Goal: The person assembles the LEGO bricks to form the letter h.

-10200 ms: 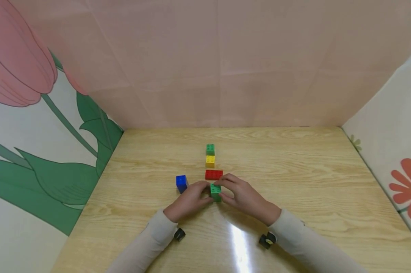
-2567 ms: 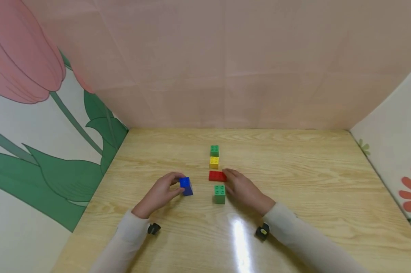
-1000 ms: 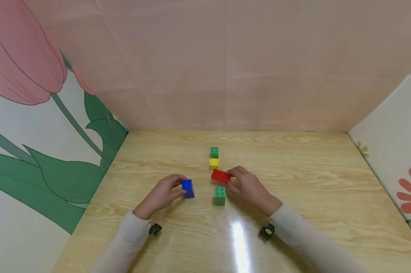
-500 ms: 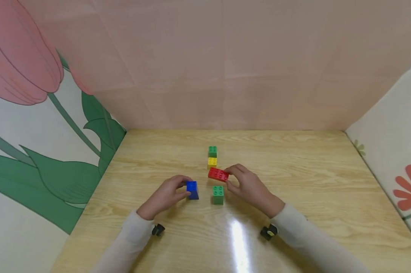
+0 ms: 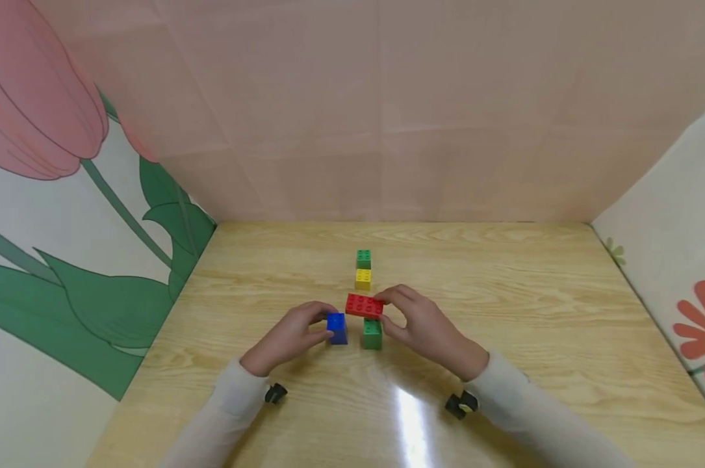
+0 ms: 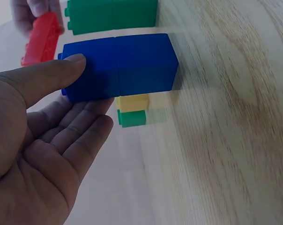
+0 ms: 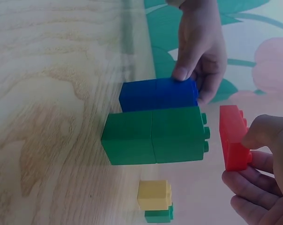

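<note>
My left hand [image 5: 294,335] pinches a stack of two blue toy bricks [image 6: 118,68] near its top, thumb on one side and fingers on the other. The stack stands upright on the table, just left of a stack of two green bricks [image 7: 153,137]. In my right hand [image 5: 425,328] a long red brick [image 5: 364,305] is pinched by its right end, studs up. It hangs above the green stack's studs with a gap between them in the right wrist view, and overlaps the back of that stack in the head view.
Behind the stacks, a yellow brick [image 5: 362,279] and a small green brick [image 5: 364,259] stand in line on the wooden table [image 5: 504,279]. A pink wall [image 5: 381,130] closes off the back, with flower-printed panels at both sides.
Both hands were at the green stack at first. Since then my left hand has taken the blue stack and moved it right beside the green one. My right hand has lifted the red brick over the green stack.
</note>
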The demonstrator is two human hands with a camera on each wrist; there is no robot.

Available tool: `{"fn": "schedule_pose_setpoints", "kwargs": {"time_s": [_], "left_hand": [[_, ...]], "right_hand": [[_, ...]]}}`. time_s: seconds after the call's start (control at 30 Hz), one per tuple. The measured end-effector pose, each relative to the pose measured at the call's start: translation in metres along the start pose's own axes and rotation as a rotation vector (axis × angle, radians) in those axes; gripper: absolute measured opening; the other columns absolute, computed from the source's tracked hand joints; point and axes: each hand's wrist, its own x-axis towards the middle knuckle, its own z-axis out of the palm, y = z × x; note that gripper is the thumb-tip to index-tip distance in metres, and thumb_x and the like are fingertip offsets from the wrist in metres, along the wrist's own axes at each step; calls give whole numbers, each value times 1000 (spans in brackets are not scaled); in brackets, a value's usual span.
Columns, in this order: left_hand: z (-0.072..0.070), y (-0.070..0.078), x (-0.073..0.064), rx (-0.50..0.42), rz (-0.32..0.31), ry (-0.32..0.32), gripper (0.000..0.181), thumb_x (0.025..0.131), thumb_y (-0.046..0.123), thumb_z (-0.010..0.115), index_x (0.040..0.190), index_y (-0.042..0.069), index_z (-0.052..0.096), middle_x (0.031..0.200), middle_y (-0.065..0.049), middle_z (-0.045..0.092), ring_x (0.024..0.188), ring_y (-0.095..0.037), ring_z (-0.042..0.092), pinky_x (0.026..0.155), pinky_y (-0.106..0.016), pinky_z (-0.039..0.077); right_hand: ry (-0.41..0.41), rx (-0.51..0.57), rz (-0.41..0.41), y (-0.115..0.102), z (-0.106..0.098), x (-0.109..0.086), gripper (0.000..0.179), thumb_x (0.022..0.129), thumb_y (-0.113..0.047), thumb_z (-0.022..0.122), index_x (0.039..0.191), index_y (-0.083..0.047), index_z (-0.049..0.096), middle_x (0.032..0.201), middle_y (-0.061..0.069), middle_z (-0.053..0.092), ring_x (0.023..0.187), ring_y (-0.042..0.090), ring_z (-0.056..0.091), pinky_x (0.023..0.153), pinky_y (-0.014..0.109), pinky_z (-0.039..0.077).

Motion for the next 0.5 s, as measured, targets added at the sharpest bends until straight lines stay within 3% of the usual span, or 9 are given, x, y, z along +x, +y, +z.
{"fn": "schedule_pose_setpoints", "kwargs": {"time_s": [0.5], "left_hand": [[5, 5, 4, 17, 51, 7, 41, 92, 20, 70, 129, 10, 57, 128, -3, 59, 117, -20, 59, 97, -37, 50]], "right_hand": [[-17, 25, -50, -6, 5, -1, 32, 90, -21, 71, 121, -15, 65, 117, -5, 61, 105, 11, 61, 86, 27, 55]]}}
